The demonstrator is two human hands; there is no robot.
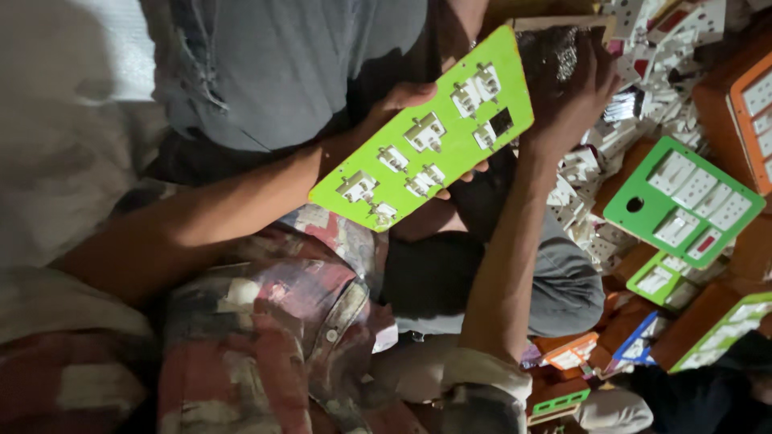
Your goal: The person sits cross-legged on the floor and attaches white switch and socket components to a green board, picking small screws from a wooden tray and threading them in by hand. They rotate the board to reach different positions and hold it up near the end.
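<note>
Centre frame: bright green switch panel point(424, 131) carrying white switch modules, tilted. Right side: heap of white switch parts point(643, 96) among orange and green boards. Left hand point(410, 104) clasped around panel edge; right hand point(567, 100) gripping upper end.

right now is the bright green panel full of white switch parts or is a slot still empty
One slot is empty: the green panel, held by the left hand, shows a dark square opening beside the white switch parts.

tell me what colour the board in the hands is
Bright green board carrying white switch parts, seen in the head view.
</note>
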